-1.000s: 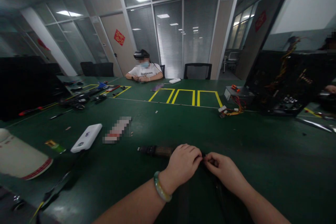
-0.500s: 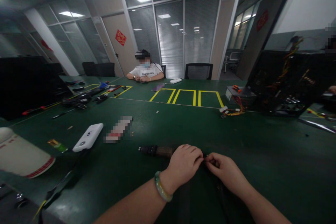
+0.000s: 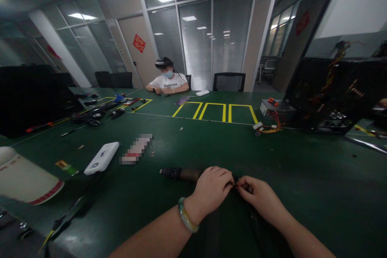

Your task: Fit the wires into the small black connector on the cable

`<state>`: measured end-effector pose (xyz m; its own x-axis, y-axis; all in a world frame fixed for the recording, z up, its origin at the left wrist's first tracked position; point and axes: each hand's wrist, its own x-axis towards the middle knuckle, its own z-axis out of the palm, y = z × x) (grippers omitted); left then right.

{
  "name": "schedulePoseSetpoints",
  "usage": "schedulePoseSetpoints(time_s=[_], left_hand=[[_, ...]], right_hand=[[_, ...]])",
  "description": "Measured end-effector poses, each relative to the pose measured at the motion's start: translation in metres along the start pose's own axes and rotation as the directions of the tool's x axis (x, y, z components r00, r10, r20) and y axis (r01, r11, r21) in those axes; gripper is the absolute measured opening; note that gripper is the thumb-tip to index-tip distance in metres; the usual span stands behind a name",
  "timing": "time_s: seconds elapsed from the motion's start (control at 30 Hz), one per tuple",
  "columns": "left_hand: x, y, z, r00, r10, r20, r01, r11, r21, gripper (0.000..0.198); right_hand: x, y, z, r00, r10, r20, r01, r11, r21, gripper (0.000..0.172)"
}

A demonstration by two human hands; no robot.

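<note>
A dark cylindrical tool (image 3: 189, 175) with a brownish barrel and a small metal tip pointing left lies on the green table. My left hand (image 3: 213, 187), wearing a green bangle (image 3: 186, 215) at the wrist, is closed over its right part and covers it. Just right of it, my right hand (image 3: 256, 195) is closed in a pinch, its fingertips almost meeting the left ones. A tiny shiny bit shows between the two hands, too small to name. Below the right hand, a dark cord-like strip (image 3: 254, 225) runs toward me, hard to make out.
On the left are a white power bank (image 3: 102, 158), a small green bottle-like item (image 3: 67, 167) and a paper cup (image 3: 27, 177). Dark tools (image 3: 90, 115) lie farther back. A person (image 3: 167, 78) sits opposite. An open computer case (image 3: 326, 92) and a metal box (image 3: 276, 109) with wires stand right.
My hands hold nearly the same pose. A small shiny bit between my fingertips shows a little more. The person opposite has shifted their hands slightly.
</note>
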<state>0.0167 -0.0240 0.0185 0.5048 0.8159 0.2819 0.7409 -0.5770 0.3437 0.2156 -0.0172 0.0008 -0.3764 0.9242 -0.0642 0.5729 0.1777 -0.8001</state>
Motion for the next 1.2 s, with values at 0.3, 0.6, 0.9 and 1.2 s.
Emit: schedulePoseSetpoints(time_s=[0.3, 0.6, 0.9, 1.2], left_hand=[[-0.0009, 0.0028, -0.0032, 1.0, 0.001, -0.031, -0.002, 1.0, -0.031, 0.012], [0.0001, 0.0014, -0.0017, 0.999, 0.013, -0.03, -0.013, 1.0, -0.008, 0.005], [0.0005, 0.0002, 0.0006, 1.0, -0.012, -0.015, 0.011, 0.999, -0.036, 0.009], [-0.0004, -0.0025, 0.0053, 0.999, 0.017, -0.047, -0.019, 0.999, -0.036, 0.005]], right_hand=[[0.0, 0.0019, 0.0004, 1.0, 0.001, -0.009, -0.001, 1.0, 0.01, 0.017], [-0.0009, -0.0033, -0.0017, 1.0, 0.004, -0.008, -0.004, 1.0, 0.025, 0.015], [0.0002, 0.0003, 0.0003, 1.0, -0.005, -0.012, 0.005, 1.0, 0.012, 0.015], [-0.0023, -0.0017, 0.0007, 0.999, 0.006, -0.035, -0.007, 1.0, -0.01, 0.017]])
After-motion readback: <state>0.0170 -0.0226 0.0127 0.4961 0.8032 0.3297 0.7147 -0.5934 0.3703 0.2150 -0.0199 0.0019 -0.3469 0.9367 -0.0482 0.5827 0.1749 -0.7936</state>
